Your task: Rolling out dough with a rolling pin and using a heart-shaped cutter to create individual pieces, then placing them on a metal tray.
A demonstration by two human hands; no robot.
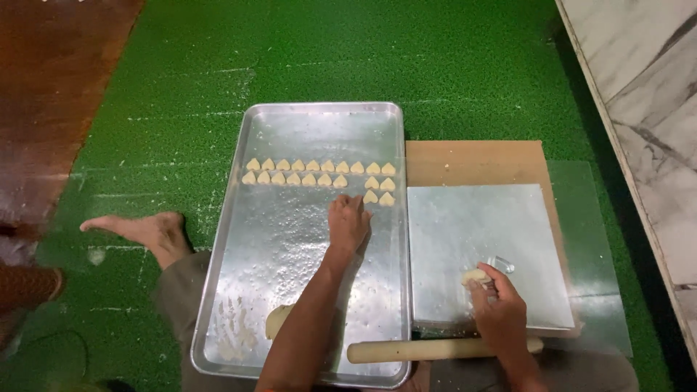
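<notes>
Head view: left hand (348, 221) reached over metal tray (290, 123), grip loose, fingertips down beside heart-shaped dough pieces (319, 173) in rows. Right hand (497, 305) clenched on dough lump (475, 276) over foil-covered board (465, 218). Rolling pin (428, 350) just beside right wrist; bare foot (145, 231) left of tray.

No packages, labels, signs — or screens.

Your left hand (348, 223) has bare tray (290, 131) above and below the rows of heart-shaped dough pieces (319, 173). A rolling pin (428, 350) bars the near edge beneath your right hand (497, 308); the silver sheet (472, 225) lies open ahead.
</notes>
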